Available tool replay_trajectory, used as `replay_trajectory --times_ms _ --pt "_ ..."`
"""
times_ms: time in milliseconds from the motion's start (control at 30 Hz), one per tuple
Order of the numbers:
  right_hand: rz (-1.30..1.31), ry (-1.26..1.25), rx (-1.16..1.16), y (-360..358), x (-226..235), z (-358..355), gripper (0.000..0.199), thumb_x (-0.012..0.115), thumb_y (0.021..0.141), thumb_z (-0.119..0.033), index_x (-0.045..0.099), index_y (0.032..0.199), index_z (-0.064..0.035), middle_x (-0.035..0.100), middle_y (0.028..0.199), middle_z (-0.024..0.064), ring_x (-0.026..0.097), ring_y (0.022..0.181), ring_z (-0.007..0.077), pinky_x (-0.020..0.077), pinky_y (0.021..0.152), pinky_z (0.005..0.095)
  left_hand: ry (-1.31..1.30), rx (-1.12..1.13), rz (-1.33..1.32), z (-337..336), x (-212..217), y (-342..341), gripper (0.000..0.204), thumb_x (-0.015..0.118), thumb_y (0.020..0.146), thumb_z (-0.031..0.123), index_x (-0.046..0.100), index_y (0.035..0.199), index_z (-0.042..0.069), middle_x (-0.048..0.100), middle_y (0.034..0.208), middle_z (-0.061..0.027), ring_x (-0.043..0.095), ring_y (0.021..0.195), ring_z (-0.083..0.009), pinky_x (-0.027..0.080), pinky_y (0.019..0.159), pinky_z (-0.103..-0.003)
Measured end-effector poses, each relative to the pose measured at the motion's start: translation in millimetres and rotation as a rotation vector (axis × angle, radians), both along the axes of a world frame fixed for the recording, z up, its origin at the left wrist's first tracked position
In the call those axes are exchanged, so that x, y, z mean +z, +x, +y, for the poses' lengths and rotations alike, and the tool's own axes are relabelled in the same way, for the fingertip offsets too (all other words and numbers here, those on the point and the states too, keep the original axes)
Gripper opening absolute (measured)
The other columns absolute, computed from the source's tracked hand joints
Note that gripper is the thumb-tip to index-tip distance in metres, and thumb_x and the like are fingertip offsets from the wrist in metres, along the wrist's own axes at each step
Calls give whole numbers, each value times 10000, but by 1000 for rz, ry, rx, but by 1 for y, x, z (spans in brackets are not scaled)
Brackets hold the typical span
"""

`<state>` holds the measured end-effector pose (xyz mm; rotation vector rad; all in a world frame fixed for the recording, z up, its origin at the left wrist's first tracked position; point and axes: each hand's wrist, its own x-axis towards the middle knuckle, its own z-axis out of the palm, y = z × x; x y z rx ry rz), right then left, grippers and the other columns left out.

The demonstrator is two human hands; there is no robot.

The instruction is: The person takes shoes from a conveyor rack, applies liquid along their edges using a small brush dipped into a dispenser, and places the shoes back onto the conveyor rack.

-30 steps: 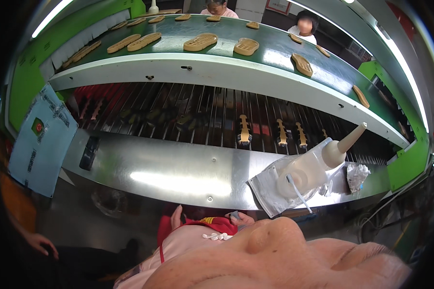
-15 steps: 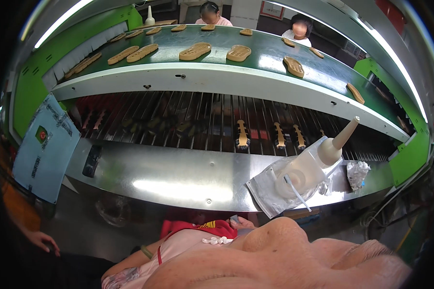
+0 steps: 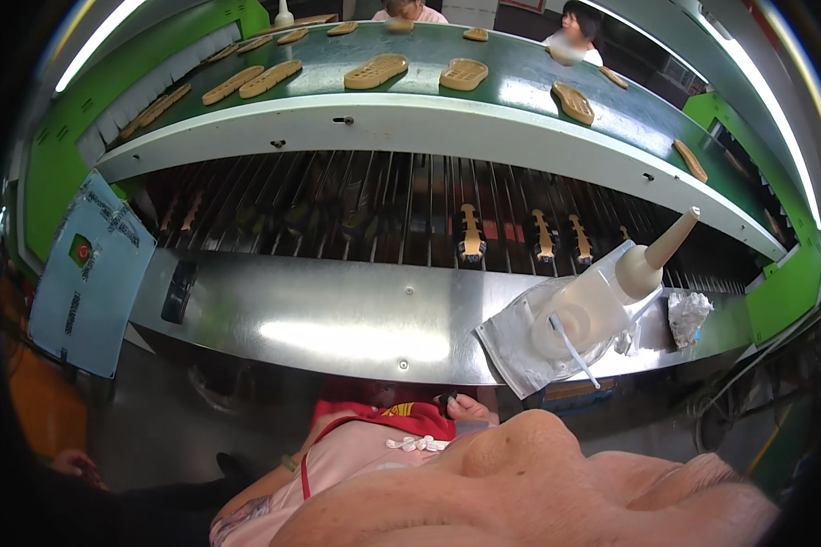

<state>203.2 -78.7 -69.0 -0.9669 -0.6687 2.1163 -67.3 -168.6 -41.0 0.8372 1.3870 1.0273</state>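
My right hand [image 3: 468, 409] is beside the red apron [image 3: 410, 416], just below the metal ledge. Its fingers are closed on a small dark piece [image 3: 445, 399] too small to name. My left forearm [image 3: 269, 486], with a band at the wrist, comes in at the lower left, and the hand beyond it is hidden. On the ledge, nearest my right hand, a translucent squeeze bottle [image 3: 584, 314] with a long beige nozzle lies tilted on a clear plastic bag [image 3: 511, 342]. A thin white stick [image 3: 575, 354] crosses the bag.
Several tan shoe soles [image 3: 376, 71] lie on the green conveyor belt [image 3: 333, 77]. Below, narrow-waisted tan pieces [image 3: 471, 233] rest on metal bars. A blue board [image 3: 91, 278] stands left; crumpled plastic [image 3: 689, 317] lies right. Two people [image 3: 575, 32] sit across; another person's hand [image 3: 77, 465] is lower left.
The whole view has shifted a little, moving the bench up and right. My right hand has come up slightly with the dark piece. The other person's hand at left has moved down.
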Motion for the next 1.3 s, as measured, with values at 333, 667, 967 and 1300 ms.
replay_trajectory --times_ms 333,667,967,1300 --pt "-202 156 69 20 9 9 156 619 892 -174 647 939 -28 626 798 -1 531 643 39 423 580 172 -337 195 -300 9 42 -13 15 610 780 45 621 790 44 590 765 -13 563 726 -102 475 689 -258" --pt "-203 330 475 70 -79 31 220 562 923 -172 586 1095 -38 557 854 -42 485 713 34 392 646 170 -140 -42 -251 -27 -21 1 242 480 956 187 602 1061 7 618 998 -26 553 897 -83 428 841 -237" --pt "10 -133 44 31 25 31 124 589 890 -156 554 951 -54 528 609 46 407 439 83 304 402 195 -158 177 50 10 -6 -2 210 550 902 118 602 1082 24 579 774 36 441 612 5 322 541 -138" --pt "-218 -120 46 44 29 36 118 543 918 -158 583 965 -58 564 627 39 433 437 86 317 406 204 -124 32 -137 7 -73 -15 371 527 928 223 512 1237 19 536 1155 -18 493 819 -46 407 737 -195"
